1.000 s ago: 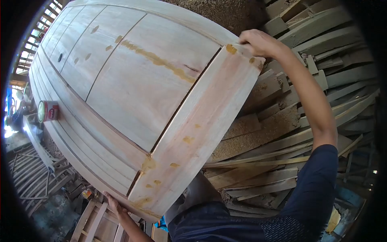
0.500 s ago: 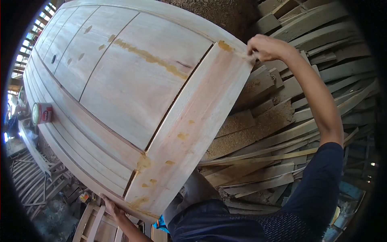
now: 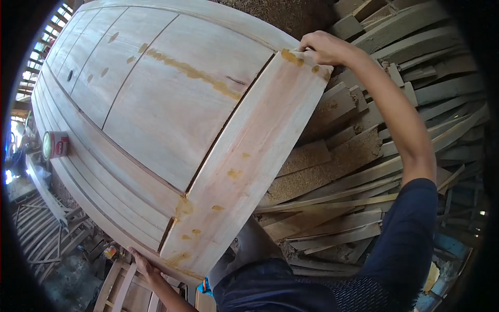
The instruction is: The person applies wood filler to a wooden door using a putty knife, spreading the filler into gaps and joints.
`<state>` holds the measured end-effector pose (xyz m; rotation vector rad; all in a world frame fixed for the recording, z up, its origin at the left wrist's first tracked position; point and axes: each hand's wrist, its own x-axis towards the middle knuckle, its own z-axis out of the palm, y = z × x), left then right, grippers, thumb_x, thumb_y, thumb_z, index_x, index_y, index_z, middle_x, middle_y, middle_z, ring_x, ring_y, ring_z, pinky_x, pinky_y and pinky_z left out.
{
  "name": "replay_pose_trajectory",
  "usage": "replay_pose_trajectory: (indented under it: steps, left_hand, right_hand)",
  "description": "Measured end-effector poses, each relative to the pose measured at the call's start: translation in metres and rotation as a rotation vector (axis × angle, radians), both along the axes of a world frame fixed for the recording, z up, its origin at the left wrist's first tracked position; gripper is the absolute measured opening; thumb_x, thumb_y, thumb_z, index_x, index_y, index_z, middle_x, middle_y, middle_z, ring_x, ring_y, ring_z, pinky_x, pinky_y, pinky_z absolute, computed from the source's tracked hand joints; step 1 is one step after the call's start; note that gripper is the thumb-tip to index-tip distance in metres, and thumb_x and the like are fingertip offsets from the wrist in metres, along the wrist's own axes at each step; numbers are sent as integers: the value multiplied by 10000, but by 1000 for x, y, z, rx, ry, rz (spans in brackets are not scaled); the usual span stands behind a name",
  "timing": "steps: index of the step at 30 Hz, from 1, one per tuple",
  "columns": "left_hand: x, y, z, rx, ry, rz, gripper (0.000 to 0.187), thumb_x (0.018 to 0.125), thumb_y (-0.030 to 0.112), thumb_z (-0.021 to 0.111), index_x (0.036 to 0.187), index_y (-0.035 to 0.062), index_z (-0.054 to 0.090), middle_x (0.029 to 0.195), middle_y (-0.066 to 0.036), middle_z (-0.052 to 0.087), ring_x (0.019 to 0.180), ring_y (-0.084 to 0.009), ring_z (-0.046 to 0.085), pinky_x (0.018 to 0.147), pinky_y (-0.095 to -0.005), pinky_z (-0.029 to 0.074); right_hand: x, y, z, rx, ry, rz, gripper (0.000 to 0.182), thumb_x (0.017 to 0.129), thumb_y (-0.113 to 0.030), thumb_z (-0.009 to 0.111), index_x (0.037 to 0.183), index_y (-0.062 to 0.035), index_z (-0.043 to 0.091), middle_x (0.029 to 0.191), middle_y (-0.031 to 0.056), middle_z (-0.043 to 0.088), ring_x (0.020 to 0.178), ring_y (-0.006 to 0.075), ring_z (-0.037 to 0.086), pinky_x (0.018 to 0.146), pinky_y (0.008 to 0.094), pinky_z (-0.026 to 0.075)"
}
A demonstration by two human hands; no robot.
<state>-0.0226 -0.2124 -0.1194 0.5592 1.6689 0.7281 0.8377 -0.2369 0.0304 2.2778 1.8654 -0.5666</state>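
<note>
A large pale wooden door-like panel (image 3: 197, 125) with dark grooves and patches of yellow-brown filler fills the middle of the view. At its upper right corner, my right hand (image 3: 326, 48) is closed, its fingers curled down against the edge beside a filler patch (image 3: 292, 57). Whatever those fingers hold is hidden. My left hand (image 3: 145, 264) grips the panel's lower left edge, with part of the fingers out of sight. On the panel's left side stands a small red-and-white tin (image 3: 55, 144).
Stacked wooden offcuts and boards (image 3: 353, 151), dusted with sawdust, lie to the right below the panel. Slatted wooden frames (image 3: 39, 223) are at the lower left. A small dark object (image 3: 70, 76) rests on the panel's far left.
My right hand has moved left along the top corner edge, uncovering filler spots at the corner. My left hand stays at the lower edge.
</note>
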Motion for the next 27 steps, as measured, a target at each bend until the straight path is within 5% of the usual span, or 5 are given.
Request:
replay_pose_trajectory:
  steps: [8, 13, 18, 22, 27]
  left_hand:
    - [13, 2, 12, 39, 67, -31, 955, 942, 730, 534, 1564, 23, 373, 1586, -143, 433, 1414, -316, 440, 1185, -404, 343]
    - [23, 1, 21, -15, 55, 7, 877, 971, 686, 533, 1540, 29, 413, 1555, -137, 470, 1375, -304, 483, 1164, -396, 373]
    - [15, 3, 13, 14, 37, 24, 849, 980, 672, 535, 1525, 30, 435, 1531, -135, 500, 1345, -302, 515, 1150, -396, 388]
    - [11, 0, 11, -6, 34, 19, 891, 971, 690, 530, 1546, 23, 398, 1562, -145, 458, 1379, -310, 478, 1167, -401, 370]
    - [2, 1, 7, -49, 65, 9, 943, 955, 712, 533, 1566, 16, 357, 1596, -150, 409, 1411, -319, 441, 1183, -413, 349]
  right_hand:
    - [-8, -42, 29, -235, -41, 10, 188, 725, -7, 640, 873, 30, 750, 832, 251, 718, 827, 400, 717, 760, 456, 569]
    - [10, -15, 11, 207, 37, 206, 297, 894, -54, 682, 1183, 12, 699, 1214, 157, 697, 1094, 359, 668, 925, 417, 536]
    - [11, -28, -49, 464, 113, 136, 261, 837, -42, 702, 1092, -7, 747, 1104, 175, 726, 1038, 356, 696, 934, 415, 550]
    - [12, -6, 11, -169, -134, 57, 281, 734, -34, 696, 1001, 12, 772, 990, 233, 742, 905, 362, 739, 835, 422, 580]
    - [7, 38, -19, 138, -89, 118, 278, 781, -79, 679, 1023, 41, 746, 976, 235, 738, 945, 382, 722, 837, 423, 568]
